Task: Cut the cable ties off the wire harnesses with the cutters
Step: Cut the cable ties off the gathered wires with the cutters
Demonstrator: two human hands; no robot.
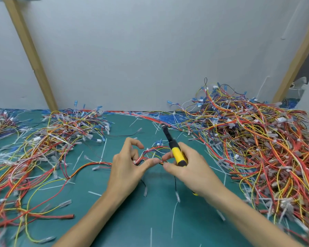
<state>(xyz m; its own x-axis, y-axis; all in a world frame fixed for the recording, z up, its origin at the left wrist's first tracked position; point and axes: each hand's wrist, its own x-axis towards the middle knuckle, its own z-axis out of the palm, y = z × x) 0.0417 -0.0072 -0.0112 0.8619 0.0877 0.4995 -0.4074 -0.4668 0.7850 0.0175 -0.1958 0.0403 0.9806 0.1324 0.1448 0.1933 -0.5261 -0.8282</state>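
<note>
Above the mat, left hand pinches a wire harness; right hand clasps the cutters.

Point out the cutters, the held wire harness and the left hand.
cutters (177, 154): head view, on the yellow handle.
held wire harness (151, 150): head view, on the looped wires.
left hand (127, 168): head view, on the back of the hand.

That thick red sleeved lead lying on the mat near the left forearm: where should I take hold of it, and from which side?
Pinch the red sleeved lead near its free right end, coming down from the right. That end lies flat on bare green mat; its left part runs into tangled wires. The nearer left hand now pinches a harness.
</note>
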